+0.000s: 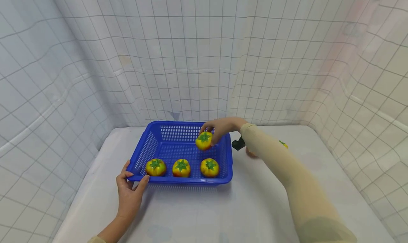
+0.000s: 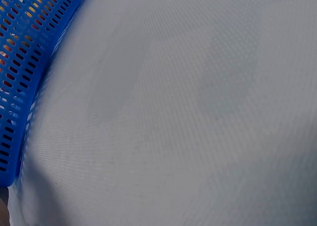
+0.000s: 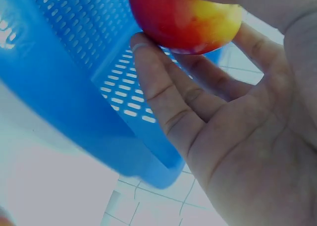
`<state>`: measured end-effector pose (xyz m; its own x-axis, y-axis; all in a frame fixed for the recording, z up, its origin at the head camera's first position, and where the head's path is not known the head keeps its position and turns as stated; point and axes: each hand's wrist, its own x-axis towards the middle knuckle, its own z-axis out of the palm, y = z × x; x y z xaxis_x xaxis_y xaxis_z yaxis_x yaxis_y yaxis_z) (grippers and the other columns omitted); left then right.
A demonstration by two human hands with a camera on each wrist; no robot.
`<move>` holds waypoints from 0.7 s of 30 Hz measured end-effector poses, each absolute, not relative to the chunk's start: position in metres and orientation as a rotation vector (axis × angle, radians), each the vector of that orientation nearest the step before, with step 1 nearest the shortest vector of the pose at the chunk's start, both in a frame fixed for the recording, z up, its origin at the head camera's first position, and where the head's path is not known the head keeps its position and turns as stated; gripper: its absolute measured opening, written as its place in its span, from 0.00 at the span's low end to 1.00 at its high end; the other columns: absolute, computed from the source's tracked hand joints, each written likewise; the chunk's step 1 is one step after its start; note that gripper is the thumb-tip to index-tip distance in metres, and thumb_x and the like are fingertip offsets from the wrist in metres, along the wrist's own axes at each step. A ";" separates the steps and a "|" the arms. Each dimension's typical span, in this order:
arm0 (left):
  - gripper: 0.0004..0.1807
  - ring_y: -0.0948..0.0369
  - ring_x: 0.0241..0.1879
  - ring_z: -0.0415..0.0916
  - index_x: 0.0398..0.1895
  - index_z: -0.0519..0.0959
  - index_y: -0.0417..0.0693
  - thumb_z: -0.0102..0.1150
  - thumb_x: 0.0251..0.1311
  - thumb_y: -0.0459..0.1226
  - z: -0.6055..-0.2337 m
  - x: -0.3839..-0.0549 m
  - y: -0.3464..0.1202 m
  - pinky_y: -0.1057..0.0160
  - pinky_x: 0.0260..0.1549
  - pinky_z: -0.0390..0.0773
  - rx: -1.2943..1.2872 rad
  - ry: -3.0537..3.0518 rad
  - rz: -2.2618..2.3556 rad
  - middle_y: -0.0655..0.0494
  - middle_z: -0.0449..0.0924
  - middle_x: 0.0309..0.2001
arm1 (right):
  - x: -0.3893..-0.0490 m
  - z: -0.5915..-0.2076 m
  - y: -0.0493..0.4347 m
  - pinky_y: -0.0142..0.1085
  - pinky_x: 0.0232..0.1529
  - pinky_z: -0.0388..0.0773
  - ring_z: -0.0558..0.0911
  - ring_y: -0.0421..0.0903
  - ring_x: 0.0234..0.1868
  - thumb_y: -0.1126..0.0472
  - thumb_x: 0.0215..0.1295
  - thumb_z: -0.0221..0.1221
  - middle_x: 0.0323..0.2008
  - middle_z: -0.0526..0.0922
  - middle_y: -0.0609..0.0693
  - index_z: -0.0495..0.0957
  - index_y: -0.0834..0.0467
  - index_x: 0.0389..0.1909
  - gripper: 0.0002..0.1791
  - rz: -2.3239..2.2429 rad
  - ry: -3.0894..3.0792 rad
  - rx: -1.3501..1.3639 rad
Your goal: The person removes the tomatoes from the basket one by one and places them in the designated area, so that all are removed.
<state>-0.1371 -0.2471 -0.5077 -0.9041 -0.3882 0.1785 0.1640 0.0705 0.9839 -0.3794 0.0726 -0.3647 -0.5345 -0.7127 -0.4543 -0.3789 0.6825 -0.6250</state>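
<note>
A blue plastic basket point(image 1: 191, 179) with slotted walls stands on the white table. My left hand point(image 1: 129, 191) grips its near left corner, thumb over the near rim and fingers at the left side. Three yellow tomatoes with green star-shaped tops, one of them a tomato point(image 1: 181, 168) in the middle, lie in a row along the basket's near wall. Above the basket's right half, my right hand point(image 1: 221, 128) holds another yellow-and-red tomato point(image 1: 204, 141) between thumb and fingers. In the right wrist view this tomato point(image 3: 185, 20) shows its red underside against curled fingers point(image 3: 163, 82).
Right of the basket lies a dark green object point(image 1: 238, 143), partly behind my right forearm. Beyond the sleeve, another yellow tomato point(image 1: 283, 144) shows, mostly hidden. White cloth walls with a grid point(image 1: 204, 58) enclose the table at the back and sides.
</note>
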 end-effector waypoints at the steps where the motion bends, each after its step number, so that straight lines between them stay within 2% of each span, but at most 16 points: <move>1: 0.25 0.42 0.75 0.51 0.52 0.53 0.52 0.61 0.71 0.31 -0.508 -0.137 -0.247 0.81 0.48 0.72 0.223 -1.962 -1.885 0.63 0.43 0.81 | -0.379 -0.363 0.075 0.43 0.57 0.78 0.76 0.50 0.58 0.63 0.59 0.70 0.61 0.72 0.50 0.73 0.38 0.65 0.34 -0.614 2.179 -0.840; 7: 0.25 0.42 0.75 0.51 0.52 0.52 0.50 0.61 0.71 0.32 -0.508 -0.137 -0.247 0.81 0.48 0.71 0.227 -1.984 -1.870 0.64 0.43 0.81 | -0.377 -0.354 0.093 0.45 0.60 0.75 0.73 0.52 0.62 0.60 0.59 0.71 0.63 0.71 0.49 0.71 0.39 0.66 0.35 -0.733 2.165 -0.834; 16: 0.24 0.43 0.76 0.48 0.52 0.52 0.52 0.60 0.72 0.33 -0.506 -0.137 -0.246 0.82 0.47 0.70 0.239 -2.018 -1.855 0.65 0.41 0.81 | -0.375 -0.348 0.123 0.47 0.60 0.76 0.75 0.53 0.62 0.64 0.57 0.69 0.67 0.66 0.53 0.69 0.40 0.67 0.37 -0.939 2.108 -0.804; 21: 0.24 0.42 0.76 0.50 0.52 0.52 0.52 0.60 0.71 0.32 -0.507 -0.137 -0.246 0.82 0.47 0.71 0.233 -1.996 -1.863 0.64 0.42 0.81 | -0.374 -0.342 0.138 0.50 0.61 0.74 0.72 0.53 0.64 0.61 0.57 0.69 0.68 0.66 0.51 0.69 0.38 0.68 0.37 -0.989 2.139 -0.835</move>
